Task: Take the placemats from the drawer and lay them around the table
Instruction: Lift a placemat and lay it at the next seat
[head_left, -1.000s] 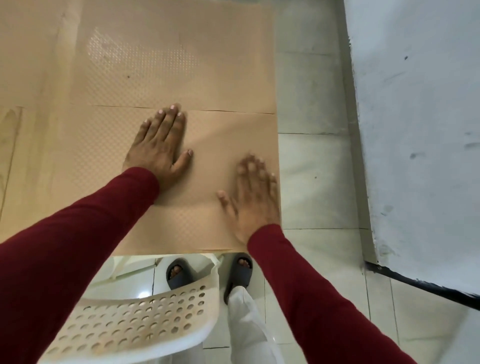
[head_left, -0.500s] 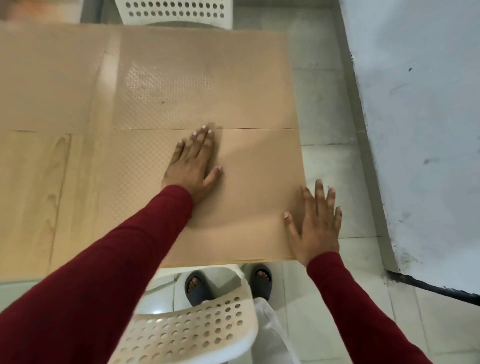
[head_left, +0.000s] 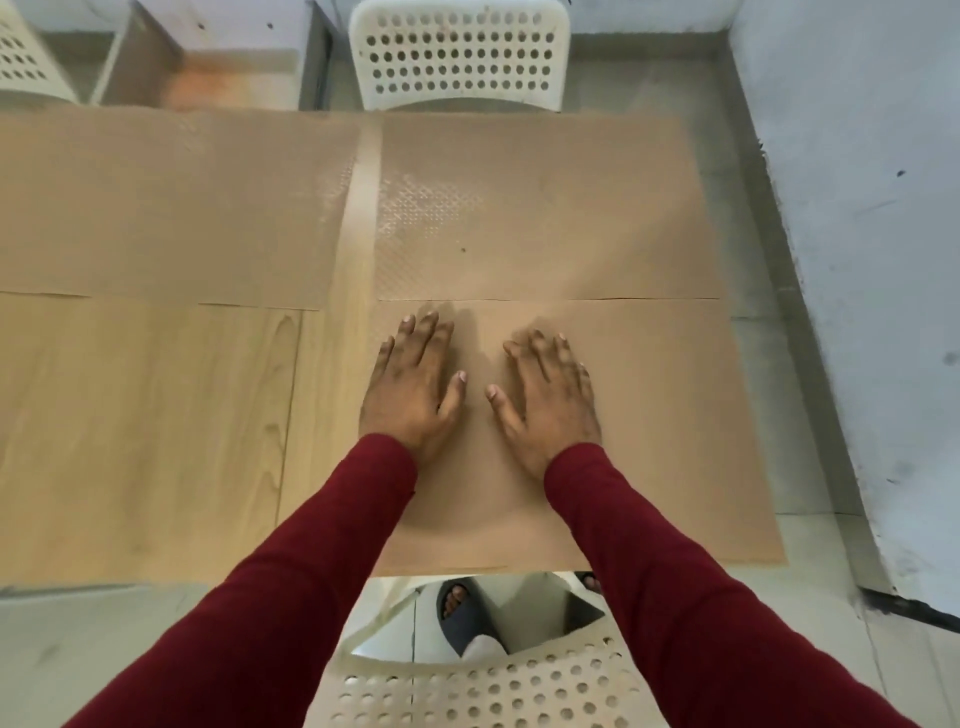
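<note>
- The far-left placemat (head_left: 156, 208) lies flat on the wooden table (head_left: 145, 426).
- The left hand (head_left: 410, 384) presses flat, fingers straight, on the near placemat (head_left: 649, 441), as half a second ago.
- The right hand (head_left: 545, 395), which was at the mat's right edge before, now lies open on it just beside the left one.
- The far-right placemat (head_left: 545, 208) touches the near one; a white chair (head_left: 457, 52) stands behind it.
</note>
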